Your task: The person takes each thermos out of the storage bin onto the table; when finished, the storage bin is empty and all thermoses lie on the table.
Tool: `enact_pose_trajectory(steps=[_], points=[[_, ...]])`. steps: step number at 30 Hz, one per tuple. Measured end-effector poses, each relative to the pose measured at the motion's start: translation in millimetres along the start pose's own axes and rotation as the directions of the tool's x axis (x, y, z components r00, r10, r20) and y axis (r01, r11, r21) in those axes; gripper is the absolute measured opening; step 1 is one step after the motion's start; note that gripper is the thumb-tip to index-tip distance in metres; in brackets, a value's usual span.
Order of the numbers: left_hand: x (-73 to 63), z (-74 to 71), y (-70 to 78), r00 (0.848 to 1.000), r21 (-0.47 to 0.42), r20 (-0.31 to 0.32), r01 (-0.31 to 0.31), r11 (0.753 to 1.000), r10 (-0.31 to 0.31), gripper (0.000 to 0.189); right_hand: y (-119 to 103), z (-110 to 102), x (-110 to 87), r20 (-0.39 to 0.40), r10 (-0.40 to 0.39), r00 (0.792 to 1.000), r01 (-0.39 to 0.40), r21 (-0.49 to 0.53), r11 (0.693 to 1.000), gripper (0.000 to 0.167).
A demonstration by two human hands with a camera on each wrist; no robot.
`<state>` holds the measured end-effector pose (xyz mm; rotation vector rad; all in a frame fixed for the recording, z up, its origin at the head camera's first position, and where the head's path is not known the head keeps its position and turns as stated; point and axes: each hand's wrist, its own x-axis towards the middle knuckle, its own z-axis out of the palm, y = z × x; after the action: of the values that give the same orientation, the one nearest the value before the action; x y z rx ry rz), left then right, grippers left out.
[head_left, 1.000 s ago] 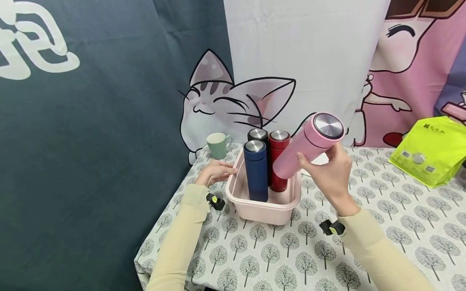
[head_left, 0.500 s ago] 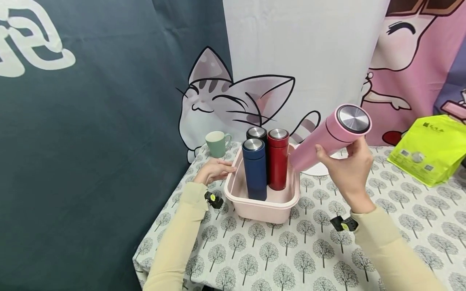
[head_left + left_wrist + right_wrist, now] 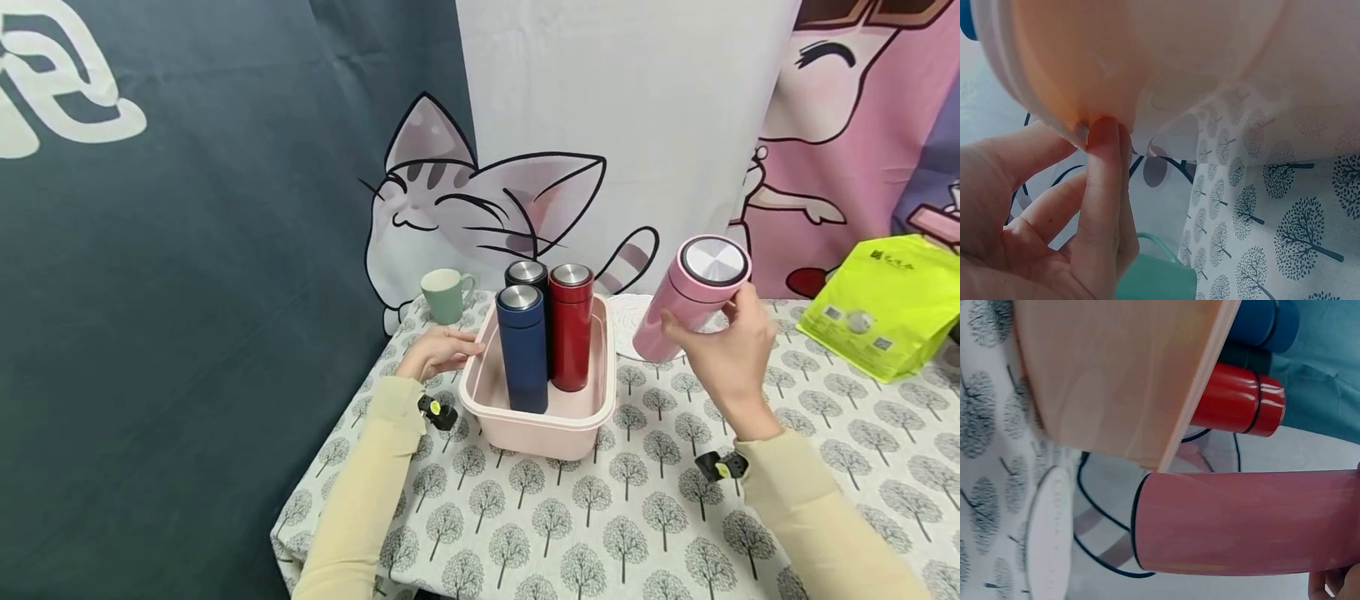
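Note:
My right hand [image 3: 723, 354] grips a pink thermos flask [image 3: 686, 296] with a silver lid. The flask tilts, its base in the air above a white round mat or plate [image 3: 626, 312] and apart from it. My left hand [image 3: 441, 352] pinches the left rim of a pale pink plastic basin [image 3: 540, 425]; in the left wrist view, fingers [image 3: 1102, 187] press against the basin's wall below the rim. Upright in the basin stand a blue flask [image 3: 523, 354], a red flask [image 3: 572, 333] and a black flask [image 3: 527, 272], the black one mostly hidden behind the blue.
A green mug [image 3: 444, 297] stands behind my left hand, near the table's left edge. At the far right lies a bright yellow-green bag [image 3: 885, 304]. Printed curtains hang behind the table, whose cloth [image 3: 555, 533] has a tree pattern.
The pink flask has moved right, from over the basin to over the white mat. It has also turned more upright and dropped lower. My left hand stays on the rim.

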<state>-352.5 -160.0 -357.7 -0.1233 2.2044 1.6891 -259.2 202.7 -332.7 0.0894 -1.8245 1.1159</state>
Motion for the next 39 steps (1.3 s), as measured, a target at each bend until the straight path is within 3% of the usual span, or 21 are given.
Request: enact_pose_trajectory(steps=[5,17,29,39], points=[[-2.3,0.6,-0.5,1.000,-0.008,0.013,0.006,1.000,-0.006,0.044,13.7,-0.5,-8.5,0.067,0.110,0.992,-0.106,-0.061,0.993,0.064],[-1.6,1.5,-1.5,1.000,-0.015,0.002,-0.003,1.000,0.003,0.046,45.2,5.8,-16.7,0.137,0.242,0.961,-0.219,-0.164,0.962,0.066],[-1.9,1.4,-5.8,1.000,-0.031,-0.002,-0.002,1.000,0.002,0.047,63.3,17.2,-19.1,0.210,0.317,0.925,-0.273,-0.213,0.938,0.064],[-1.7,0.8,-2.3,1.000,-0.034,0.016,-0.012,0.999,0.012,0.048,73.4,24.7,-11.9,0.255,0.327,0.910,-0.278,-0.211,0.937,0.063]])
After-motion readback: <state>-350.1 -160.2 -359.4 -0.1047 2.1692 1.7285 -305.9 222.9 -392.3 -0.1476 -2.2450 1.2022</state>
